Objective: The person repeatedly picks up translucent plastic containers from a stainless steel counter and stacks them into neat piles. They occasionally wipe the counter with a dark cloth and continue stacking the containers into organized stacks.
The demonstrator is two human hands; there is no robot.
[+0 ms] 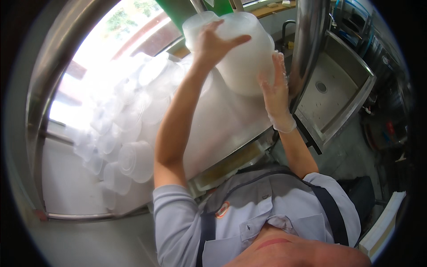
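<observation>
My left hand (213,45), bare, lies with spread fingers against a large translucent plastic tub (242,66) at the top centre. On the tub's other side is my right hand (275,80) in a clear disposable glove, its fingers upright along the wall. The tub is between both hands; how firmly each grips it cannot be told. Another translucent container (200,25) stands just behind my left hand. Many more translucent plastic tubs (136,162) are heaped on the left part of the steel table (213,133).
A steel post (305,43) rises right of the tub. Beyond it sits a steel sink (328,93) with a drain. A bright window (123,30) is behind the heap. Below the table's front edge are trays (230,165). A white box-like object (383,223) is at lower right.
</observation>
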